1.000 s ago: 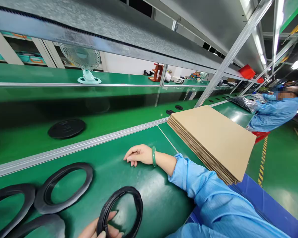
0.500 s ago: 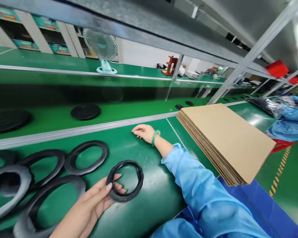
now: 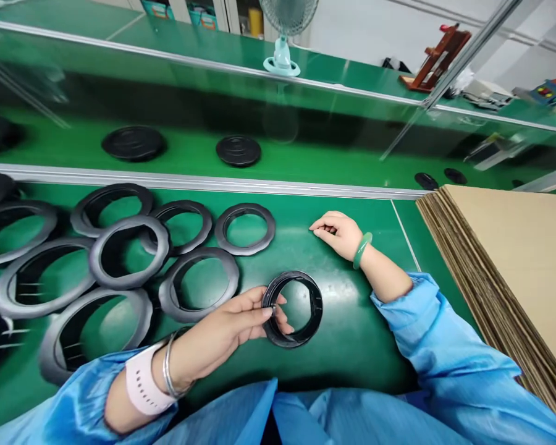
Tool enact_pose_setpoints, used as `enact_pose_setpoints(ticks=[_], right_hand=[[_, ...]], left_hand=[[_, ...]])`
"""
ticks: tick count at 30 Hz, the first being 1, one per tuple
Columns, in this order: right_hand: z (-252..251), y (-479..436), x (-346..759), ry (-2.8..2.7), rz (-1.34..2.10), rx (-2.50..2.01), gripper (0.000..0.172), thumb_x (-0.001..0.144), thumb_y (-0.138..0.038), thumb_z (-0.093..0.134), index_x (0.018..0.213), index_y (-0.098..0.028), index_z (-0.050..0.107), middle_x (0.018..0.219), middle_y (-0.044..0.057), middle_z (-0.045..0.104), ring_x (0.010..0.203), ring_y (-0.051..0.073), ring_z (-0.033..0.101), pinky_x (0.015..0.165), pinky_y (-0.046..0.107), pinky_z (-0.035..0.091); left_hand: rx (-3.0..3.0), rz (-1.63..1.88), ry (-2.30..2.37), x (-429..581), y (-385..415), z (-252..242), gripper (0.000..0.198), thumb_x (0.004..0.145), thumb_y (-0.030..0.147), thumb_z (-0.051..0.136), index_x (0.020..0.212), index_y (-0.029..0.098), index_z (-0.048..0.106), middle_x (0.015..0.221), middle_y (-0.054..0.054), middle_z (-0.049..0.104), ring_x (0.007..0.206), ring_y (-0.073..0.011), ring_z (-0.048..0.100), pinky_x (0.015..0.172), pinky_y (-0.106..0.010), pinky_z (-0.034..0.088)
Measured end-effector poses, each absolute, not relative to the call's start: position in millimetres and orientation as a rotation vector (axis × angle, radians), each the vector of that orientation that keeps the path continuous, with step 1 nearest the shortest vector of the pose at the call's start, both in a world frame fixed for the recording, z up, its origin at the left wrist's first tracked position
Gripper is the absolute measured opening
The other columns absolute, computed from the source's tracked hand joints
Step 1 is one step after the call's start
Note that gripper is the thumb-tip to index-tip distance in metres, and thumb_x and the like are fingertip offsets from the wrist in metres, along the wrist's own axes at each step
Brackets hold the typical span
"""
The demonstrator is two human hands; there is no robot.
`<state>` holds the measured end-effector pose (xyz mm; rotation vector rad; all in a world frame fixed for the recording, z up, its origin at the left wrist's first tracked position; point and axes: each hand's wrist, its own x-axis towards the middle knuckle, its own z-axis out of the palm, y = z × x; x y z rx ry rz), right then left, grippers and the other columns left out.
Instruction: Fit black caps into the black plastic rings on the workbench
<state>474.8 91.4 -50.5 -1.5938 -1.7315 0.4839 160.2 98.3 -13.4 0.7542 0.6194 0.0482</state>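
Observation:
My left hand is closed on the left side of a black ring, thumb in front and fingertips showing through its opening. The ring is tilted up above the green tabletop, its inner wall facing me. Farther right, my right hand rests low over the table with its fingers curled together. Whether anything is between those fingertips is hidden. Left of my left hand lie several larger black rings, the nearest a wide-rimmed ring; one ring leans on others.
A cardboard stack stands at the right. Behind a metal rail, black discs such as this one lie on a green belt-like strip. A fan and a reddish-brown stand occupy the upper shelf.
The view has swung left and down, bringing more rings and discs into sight. My left hand still holds the black ring, now turned slightly differently. The right hand stays curled near the table.

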Motion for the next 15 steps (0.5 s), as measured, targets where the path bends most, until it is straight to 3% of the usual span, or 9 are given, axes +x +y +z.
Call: enact_pose_setpoints(ticks=[15], right_hand=[[-50.1,85.1,476.1,-1.755,0.449,-1.611,0.015,0.089,-0.027,0.061,0.092,-0.019,0.074,0.085,0.005,0.064,0.079,0.019,0.057,0.071,0.033,0.047]], left_hand=[[0.85,-0.027,0.469,166.0,103.3,-14.8,0.028,0.093,0.031,0.058,0.116,0.016,0.059,0.106,-0.01,0.07,0.102,-0.0231,0.066,0.088,-0.035,0.05]])
